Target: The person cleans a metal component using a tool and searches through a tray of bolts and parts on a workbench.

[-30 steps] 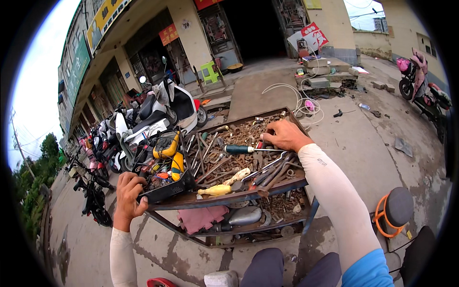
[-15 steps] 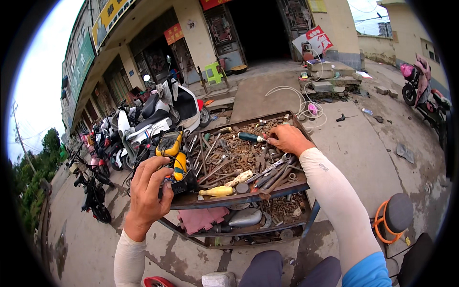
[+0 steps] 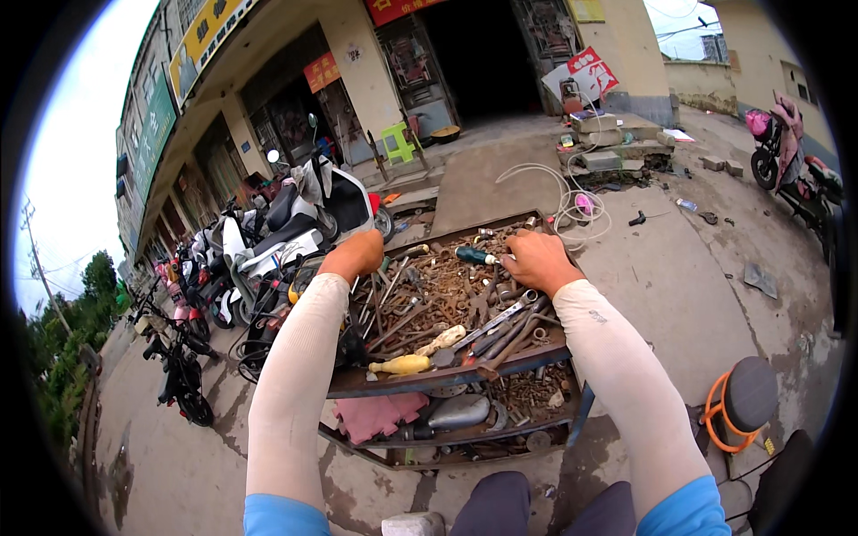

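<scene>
A wheeled-looking metal tray [image 3: 527, 360] full of rusty bolts, sockets and hand tools stands in front of me. My right hand [image 3: 539, 261] is at its far right part, fingertips pinched at the shaft end of a screwdriver with a dark green handle [image 3: 474, 255]. Over the tray's far left corner is my left hand [image 3: 356, 255], curled with the back toward me; its fingertips and anything in them are hidden. Two pale yellow handles, one a screwdriver's [image 3: 400, 364] and one scuffed [image 3: 442, 340], lie near the front edge beside spanners [image 3: 492, 323].
A lower shelf holds a pink cloth [image 3: 380, 416] and more metal parts. Parked scooters [image 3: 284, 234] stand at the left. A round stool with an orange frame [image 3: 715, 413] is at the right. A white hose [image 3: 565, 198] lies coiled beyond the tray.
My left hand has moved forward and right, from beside the yellow-handled tools at the near left to the tray's far left corner. The green-handled screwdriver has turned slightly at my right fingers.
</scene>
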A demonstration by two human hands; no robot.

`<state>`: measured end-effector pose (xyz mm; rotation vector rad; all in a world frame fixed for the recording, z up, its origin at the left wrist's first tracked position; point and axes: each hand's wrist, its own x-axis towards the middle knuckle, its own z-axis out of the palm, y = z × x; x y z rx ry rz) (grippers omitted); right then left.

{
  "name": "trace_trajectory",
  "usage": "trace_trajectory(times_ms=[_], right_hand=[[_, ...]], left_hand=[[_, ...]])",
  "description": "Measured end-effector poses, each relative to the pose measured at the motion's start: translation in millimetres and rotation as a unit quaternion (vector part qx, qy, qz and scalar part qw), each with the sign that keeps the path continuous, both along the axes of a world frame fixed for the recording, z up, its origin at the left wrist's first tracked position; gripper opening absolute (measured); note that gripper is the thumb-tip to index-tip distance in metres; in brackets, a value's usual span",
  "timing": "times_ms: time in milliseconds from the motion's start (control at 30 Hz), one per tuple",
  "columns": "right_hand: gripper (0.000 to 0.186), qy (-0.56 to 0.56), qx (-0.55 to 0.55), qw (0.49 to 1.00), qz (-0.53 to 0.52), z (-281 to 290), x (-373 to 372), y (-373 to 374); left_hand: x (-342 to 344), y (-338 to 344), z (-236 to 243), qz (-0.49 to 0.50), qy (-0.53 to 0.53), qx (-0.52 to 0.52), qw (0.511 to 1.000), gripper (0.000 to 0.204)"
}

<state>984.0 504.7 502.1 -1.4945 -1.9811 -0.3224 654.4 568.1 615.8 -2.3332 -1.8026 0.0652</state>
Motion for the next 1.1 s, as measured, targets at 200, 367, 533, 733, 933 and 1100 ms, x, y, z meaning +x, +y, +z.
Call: trace_trajectory(times_ms=[200, 367, 533, 733, 933, 1100], right_hand=[[0.026, 0.013, 0.039, 0.999, 0.003, -2.4, -3.1, 4.7], [0.023, 0.018, 0.042, 0.999, 0.004, -3.1, -0.2, 4.4], [0.023, 0.025, 0.037, 0.999, 0.012, -4.6, -6.1, 6.2], [0.021, 0.019, 0.04, 0.999, 0.01, -5.1, 1.2, 4.3], [0.021, 0.02, 0.029, 0.999, 0.011, -5.0, -4.5, 4.0], [0.021, 0.017, 0.029, 0.999, 0.012, -0.9, -0.4, 1.1]], left_hand=[[7.3, 33.1, -36.9, 0.063, 0.023, -0.027, 0.997, 0.028], [34.3, 10.2, -27.7, 0.125, -0.02, -0.08, 0.989, 0.031], [24.8, 34.1, -35.6, 0.102, 0.046, -0.077, 0.991, 0.035], [-3.1, 76.1, -52.7, 0.01, -0.29, -0.117, 0.95, 0.038], [9.5, 73.7, -57.8, 0.055, -0.014, -0.061, 0.997, 0.031], [20.7, 44.3, -39.0, 0.045, -0.004, -0.12, 0.992, 0.04]])
